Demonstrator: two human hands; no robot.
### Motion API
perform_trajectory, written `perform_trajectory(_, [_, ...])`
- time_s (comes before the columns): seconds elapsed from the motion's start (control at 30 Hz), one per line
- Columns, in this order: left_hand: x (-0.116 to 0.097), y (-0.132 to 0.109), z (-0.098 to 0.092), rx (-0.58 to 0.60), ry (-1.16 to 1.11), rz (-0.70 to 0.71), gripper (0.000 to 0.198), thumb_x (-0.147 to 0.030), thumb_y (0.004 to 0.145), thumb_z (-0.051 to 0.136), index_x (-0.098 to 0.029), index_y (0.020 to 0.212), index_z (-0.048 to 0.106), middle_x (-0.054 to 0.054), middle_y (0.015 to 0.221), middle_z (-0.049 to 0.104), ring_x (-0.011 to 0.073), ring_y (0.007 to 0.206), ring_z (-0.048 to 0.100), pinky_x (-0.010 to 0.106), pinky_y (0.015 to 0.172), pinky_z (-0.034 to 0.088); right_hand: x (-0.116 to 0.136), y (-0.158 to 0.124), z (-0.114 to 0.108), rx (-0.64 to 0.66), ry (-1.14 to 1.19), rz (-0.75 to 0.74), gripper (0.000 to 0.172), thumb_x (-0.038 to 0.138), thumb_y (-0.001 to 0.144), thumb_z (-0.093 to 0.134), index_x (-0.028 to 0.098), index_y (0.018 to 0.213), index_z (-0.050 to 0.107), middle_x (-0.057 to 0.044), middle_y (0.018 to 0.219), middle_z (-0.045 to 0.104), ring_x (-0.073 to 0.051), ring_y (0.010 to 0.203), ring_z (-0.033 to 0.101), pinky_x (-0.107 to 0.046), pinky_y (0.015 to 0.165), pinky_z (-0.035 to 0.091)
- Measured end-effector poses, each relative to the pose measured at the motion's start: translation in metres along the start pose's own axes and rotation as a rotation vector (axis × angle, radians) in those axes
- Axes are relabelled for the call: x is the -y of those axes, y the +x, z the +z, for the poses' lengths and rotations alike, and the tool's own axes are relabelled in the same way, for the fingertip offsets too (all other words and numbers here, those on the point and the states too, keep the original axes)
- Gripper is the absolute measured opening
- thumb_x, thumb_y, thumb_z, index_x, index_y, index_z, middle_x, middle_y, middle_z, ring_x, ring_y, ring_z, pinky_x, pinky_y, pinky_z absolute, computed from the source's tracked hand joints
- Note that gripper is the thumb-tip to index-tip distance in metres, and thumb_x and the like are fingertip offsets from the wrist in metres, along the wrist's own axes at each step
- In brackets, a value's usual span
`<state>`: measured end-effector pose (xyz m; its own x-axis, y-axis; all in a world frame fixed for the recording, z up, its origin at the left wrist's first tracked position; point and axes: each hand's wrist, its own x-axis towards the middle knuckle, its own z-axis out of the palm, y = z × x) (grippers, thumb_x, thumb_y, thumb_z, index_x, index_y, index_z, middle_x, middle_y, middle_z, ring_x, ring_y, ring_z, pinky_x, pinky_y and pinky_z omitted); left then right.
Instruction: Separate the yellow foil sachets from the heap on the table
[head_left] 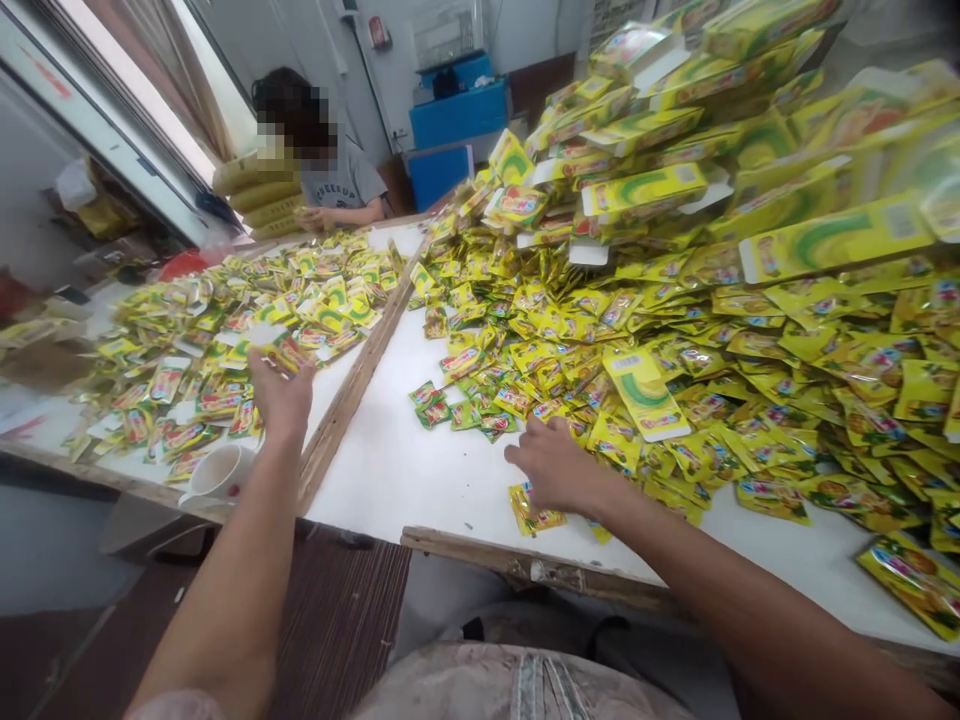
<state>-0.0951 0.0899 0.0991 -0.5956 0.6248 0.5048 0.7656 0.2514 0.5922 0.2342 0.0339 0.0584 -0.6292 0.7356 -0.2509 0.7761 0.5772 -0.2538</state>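
Your left hand [279,395] and right hand [559,468] are bare. Back from the fingers and past the wrists, your left forearm [225,580] and right forearm [735,610] are bare too, for all of their visible length. Farthest from your left fingers, at the bottom edge, a sliver of pale pinkish sleeve [176,706] shows. Well behind both sets of fingers, between your arms, you wear a faded garment [450,695] of mottled pinkish-grey cloth, creased, with a greyish striped band [536,690] running down its middle. Just ahead of it sits a small dark strap [474,630], too small to identify.
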Motion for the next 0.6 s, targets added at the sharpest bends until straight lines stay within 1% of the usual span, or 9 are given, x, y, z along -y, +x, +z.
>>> perform_trajectory(0.03, [-0.005, 0.007, 0.0, -0.043, 0.085, 0.014, 0.079, -0.029, 0.065, 0.069, -0.005, 0.132, 0.034, 0.023, 0.128, 0.05, 0.0311, 0.117, 0.049, 0.045, 0.096, 0.039, 0.002, -0.001, 0.002, 0.052, -0.039, -0.009, 0.037, 0.026, 0.053, 0.082, 0.013, 0.082, 0.065, -0.014, 0.083, 0.066, -0.03, 0.099, 0.047, -0.041, 0.081, 0.03])
perform_trajectory(0.07, [-0.012, 0.007, 0.002, -0.016, 0.146, 0.014, 0.077, -0.031, 0.066, 0.068, -0.005, 0.131, 0.036, 0.024, 0.13, 0.048, 0.0323, 0.12, 0.046, 0.045, 0.098, 0.038, 0.003, -0.001, 0.005, 0.096, -0.042, -0.019, 0.031, 0.023, 0.053, 0.082, 0.012, 0.076, 0.065, -0.013, 0.079, 0.065, -0.029, 0.097, 0.048, -0.038, 0.079, 0.03])
perform_trajectory(0.1, [-0.018, 0.002, 0.006, 0.08, 0.195, 0.005, 0.069, -0.034, 0.067, 0.067, -0.007, 0.126, 0.043, 0.023, 0.127, 0.052, 0.0332, 0.119, 0.047, 0.045, 0.096, 0.038, 0.003, -0.001, 0.007, 0.116, -0.015, -0.029, 0.026, 0.021, 0.054, 0.081, 0.013, 0.072, 0.063, -0.012, 0.076, 0.064, -0.027, 0.094, 0.049, -0.035, 0.076, 0.03])
perform_trajectory(0.17, [-0.031, -0.021, 0.02, 0.388, 0.283, -0.017, 0.046, -0.045, 0.072, 0.06, -0.012, 0.104, 0.06, 0.019, 0.107, 0.064, 0.0339, 0.104, 0.057, 0.044, 0.086, 0.044, 0.0, 0.001, 0.011, 0.049, 0.098, -0.033, 0.019, 0.02, 0.059, 0.076, 0.015, 0.069, 0.06, -0.008, 0.076, 0.063, -0.023, 0.088, 0.05, -0.029, 0.069, 0.03])
perform_trajectory(0.23, [-0.038, -0.05, 0.039, 0.661, 0.351, -0.066, 0.042, -0.056, 0.068, 0.059, -0.015, 0.077, 0.063, 0.017, 0.088, 0.068, 0.0352, 0.092, 0.062, 0.043, 0.076, 0.046, -0.006, 0.005, 0.015, -0.105, 0.256, 0.008, 0.012, 0.021, 0.068, 0.067, 0.017, 0.074, 0.058, -0.005, 0.078, 0.061, -0.018, 0.078, 0.051, -0.024, 0.061, 0.028])
perform_trajectory(0.27, [-0.039, -0.063, 0.049, 0.715, 0.368, -0.092, 0.043, -0.058, 0.063, 0.062, -0.016, 0.069, 0.061, 0.018, 0.085, 0.068, 0.0367, 0.09, 0.062, 0.043, 0.074, 0.046, -0.009, 0.006, 0.017, -0.178, 0.332, 0.038, 0.009, 0.022, 0.073, 0.062, 0.018, 0.078, 0.056, -0.003, 0.077, 0.06, -0.015, 0.072, 0.05, -0.023, 0.058, 0.027])
perform_trajectory(0.33, [-0.036, -0.086, 0.065, 0.715, 0.349, -0.116, 0.042, -0.057, 0.056, 0.067, -0.017, 0.064, 0.057, 0.019, 0.083, 0.067, 0.0372, 0.088, 0.062, 0.041, 0.07, 0.045, -0.015, 0.009, 0.022, -0.299, 0.464, 0.091, 0.008, 0.024, 0.079, 0.054, 0.02, 0.086, 0.054, 0.0, 0.073, 0.059, -0.014, 0.063, 0.048, -0.022, 0.055, 0.027])
perform_trajectory(0.43, [-0.028, -0.105, 0.076, 0.682, 0.262, -0.128, 0.038, -0.052, 0.057, 0.069, -0.019, 0.063, 0.053, 0.012, 0.075, 0.066, 0.0312, 0.081, 0.063, 0.036, 0.064, 0.044, -0.023, 0.013, 0.031, -0.458, 0.595, 0.146, 0.016, 0.026, 0.079, 0.053, 0.021, 0.095, 0.054, 0.0, 0.076, 0.061, -0.014, 0.064, 0.052, -0.023, 0.059, 0.033])
perform_trajectory(0.6, [-0.026, -0.123, 0.065, 0.659, 0.049, -0.14, 0.035, -0.043, 0.063, 0.069, -0.018, 0.083, 0.054, 0.002, 0.07, 0.064, 0.0184, 0.067, 0.062, 0.026, 0.057, 0.043, -0.026, 0.02, 0.037, -0.542, 0.911, 0.249, 0.017, 0.036, 0.072, 0.059, 0.02, 0.078, 0.056, 0.002, 0.067, 0.057, -0.013, 0.056, 0.05, -0.024, 0.052, 0.038])
